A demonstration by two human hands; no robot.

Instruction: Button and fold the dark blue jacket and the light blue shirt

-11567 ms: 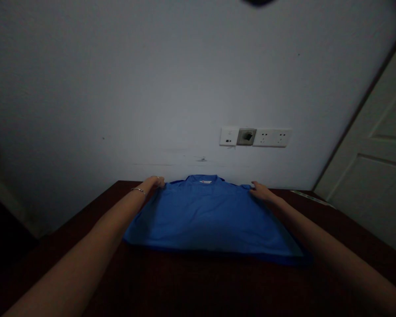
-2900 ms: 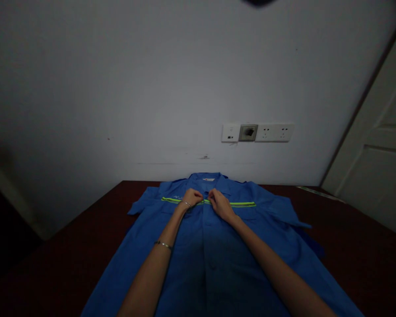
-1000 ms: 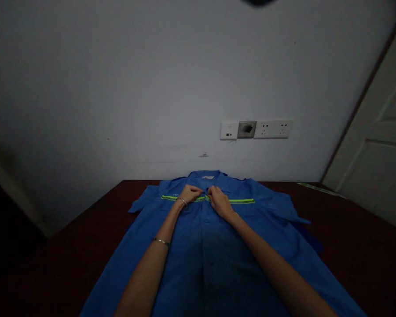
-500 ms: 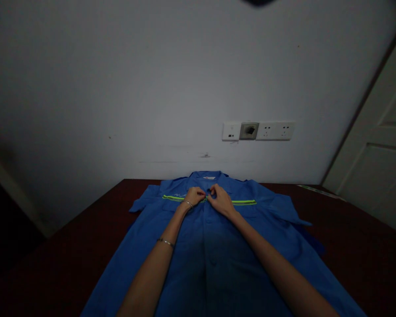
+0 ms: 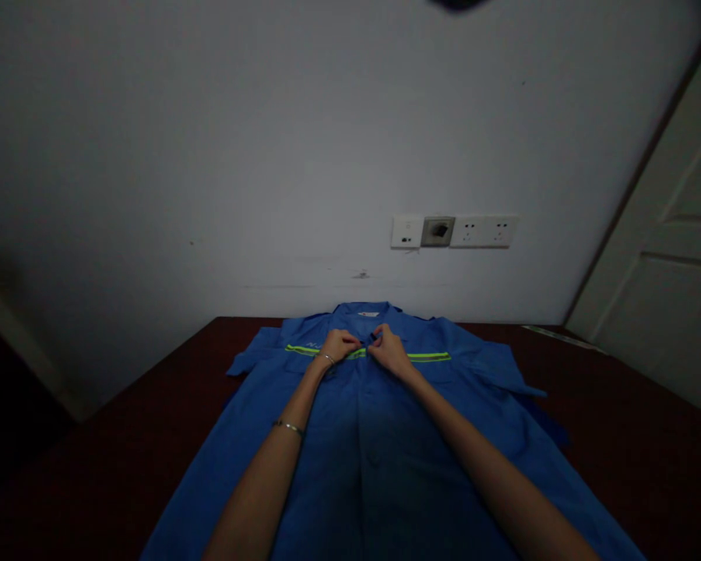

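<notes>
A person bends both bare hands to the chest of a short-sleeved blue work shirt (image 5: 379,436), spread front side up on a dark red tabletop (image 5: 169,382), its collar (image 5: 396,313) toward the wall (image 5: 297,156). The left hand (image 5: 339,344), bracelets at wrist and forearm, has thumb and forefinger pinched together on the shirt's front edge, at the yellow-green stripe (image 5: 431,358) across the chest. Just beside it, the right hand (image 5: 390,352) is curled, thumb and forefinger slightly apart with something dark between them; from here, one cannot tell whether they grip it. A white label (image 5: 368,315) shows inside the collar, and light lettering (image 5: 314,344) sits above the stripe, next to the left hand. Darker blue cloth (image 5: 549,425) peeks from beneath the sleeve on the right. Beyond the table, sockets (image 5: 484,231) line the wall near a pale panelled door (image 5: 683,312).
</notes>
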